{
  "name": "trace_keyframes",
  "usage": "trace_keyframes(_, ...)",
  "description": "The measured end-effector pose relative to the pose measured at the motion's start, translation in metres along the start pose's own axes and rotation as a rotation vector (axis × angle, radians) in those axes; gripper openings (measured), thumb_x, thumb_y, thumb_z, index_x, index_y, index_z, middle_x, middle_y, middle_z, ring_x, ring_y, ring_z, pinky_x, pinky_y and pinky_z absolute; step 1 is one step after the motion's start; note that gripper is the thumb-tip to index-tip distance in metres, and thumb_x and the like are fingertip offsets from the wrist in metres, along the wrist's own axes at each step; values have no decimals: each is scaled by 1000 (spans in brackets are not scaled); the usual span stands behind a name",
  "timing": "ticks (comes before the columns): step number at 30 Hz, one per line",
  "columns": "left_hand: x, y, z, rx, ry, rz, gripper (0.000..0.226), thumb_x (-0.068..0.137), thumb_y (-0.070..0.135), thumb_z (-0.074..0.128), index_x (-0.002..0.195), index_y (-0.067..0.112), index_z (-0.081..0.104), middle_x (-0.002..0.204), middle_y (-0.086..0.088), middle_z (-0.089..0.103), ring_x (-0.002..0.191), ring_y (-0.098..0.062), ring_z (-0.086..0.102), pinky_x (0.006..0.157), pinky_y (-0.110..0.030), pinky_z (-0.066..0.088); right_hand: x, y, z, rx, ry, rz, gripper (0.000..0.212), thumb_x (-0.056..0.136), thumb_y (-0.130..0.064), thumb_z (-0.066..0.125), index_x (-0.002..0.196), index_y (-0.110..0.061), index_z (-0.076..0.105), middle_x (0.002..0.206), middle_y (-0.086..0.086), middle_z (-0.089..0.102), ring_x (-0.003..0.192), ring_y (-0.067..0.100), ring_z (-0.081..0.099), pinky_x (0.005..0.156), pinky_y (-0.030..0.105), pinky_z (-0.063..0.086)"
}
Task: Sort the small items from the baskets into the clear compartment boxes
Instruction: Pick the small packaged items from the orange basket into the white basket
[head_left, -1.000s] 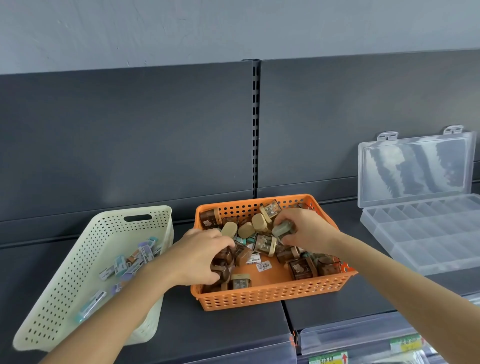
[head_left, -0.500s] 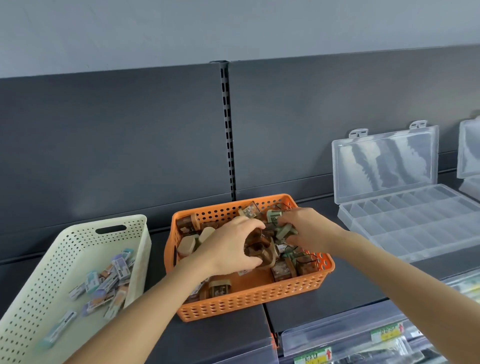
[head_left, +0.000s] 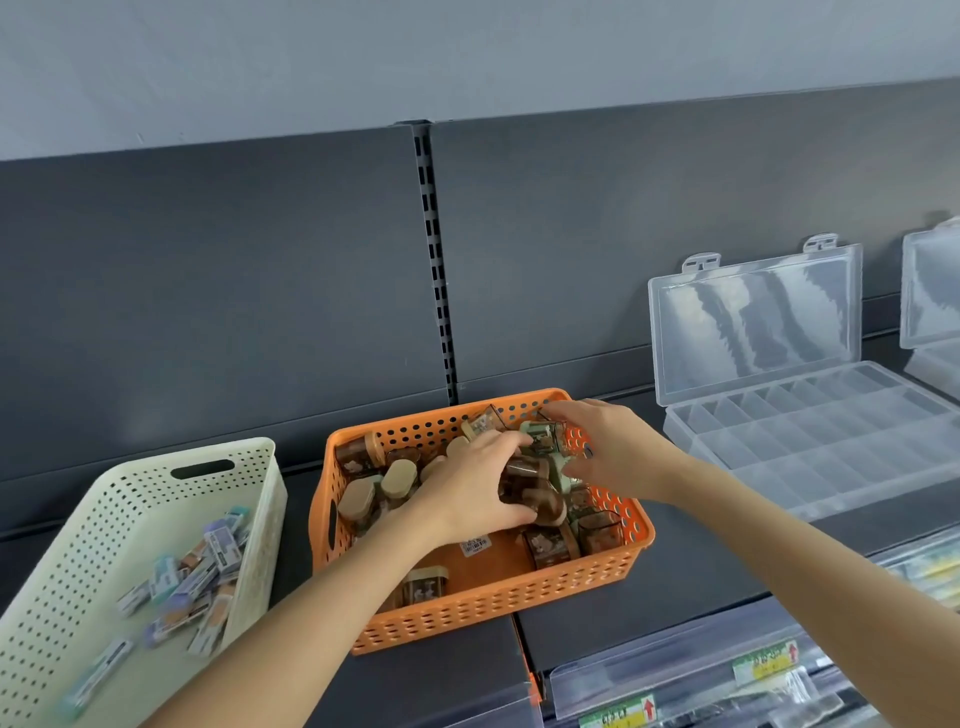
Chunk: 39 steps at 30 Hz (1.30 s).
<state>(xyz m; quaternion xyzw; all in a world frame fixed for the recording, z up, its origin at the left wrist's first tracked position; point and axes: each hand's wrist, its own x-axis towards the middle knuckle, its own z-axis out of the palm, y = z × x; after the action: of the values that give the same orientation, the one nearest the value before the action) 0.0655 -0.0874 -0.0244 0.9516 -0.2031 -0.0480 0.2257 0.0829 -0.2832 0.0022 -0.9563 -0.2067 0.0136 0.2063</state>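
Note:
An orange perforated basket (head_left: 498, 608) sits on the dark shelf and holds several small brown and beige sharpener-like items (head_left: 363, 501). My left hand (head_left: 472, 493) is inside it, fingers curled round a handful of brown items (head_left: 535, 491). My right hand (head_left: 613, 447) reaches in from the right and grips a pale green item (head_left: 540, 431) near the basket's far corner. To the right, a clear compartment box (head_left: 810, 447) lies with its lid raised and its compartments bare.
A cream perforated basket (head_left: 130, 499) at the left is tilted and holds several small wrapped erasers (head_left: 197, 577). A second clear box (head_left: 930, 291) shows at the right edge. Below the shelf edge are clear price rails with labels (head_left: 763, 667).
The view has shifted, so the baskets sit further left. My left hand has moved right across the orange basket and gathered brown items; my right hand stays at the far right corner.

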Motion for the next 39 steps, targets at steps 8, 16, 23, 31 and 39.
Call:
trace_keyframes(8,-20,-17,-13,-12,-49,-15,93,74,40,78,149,34,22,153,11,28,138,-10,30,111,-33,31,2,-10,-1,80,-8,-23,73,86,-34,67,148,-27,29,144,-3,45,129,18,45,94,21,34)
trace_keyframes(16,-57,-65,-42,79,31,-124,72,83,30,71,145,31,33,148,12,32,132,-6,35,106,-25,35,9,-42,23,25,-128,-196,62,90,-41,60,144,-20,40,146,-5,43,135,12,38,107,21,28)
trace_keyframes(23,-67,-78,-41,195,-1,-80,62,89,20,63,145,28,36,148,11,34,134,-7,33,109,-31,37,24,-70,49,-133,-306,-283,53,92,-35,60,139,-17,46,137,2,52,126,21,47,103,33,41)
trace_keyframes(31,-58,-74,-25,433,-49,94,61,86,-2,53,140,27,44,141,13,44,140,-13,20,113,-37,23,26,-63,49,-201,-371,-316,52,90,-34,61,138,-22,46,137,0,48,126,18,44,105,35,40)
trace_keyframes(39,-54,-67,-29,495,-76,52,39,87,17,59,125,26,56,128,8,54,134,-20,28,113,-45,16,28,-59,51,-162,-277,-264,49,92,-29,58,139,-20,46,138,1,50,126,19,46,104,32,41)
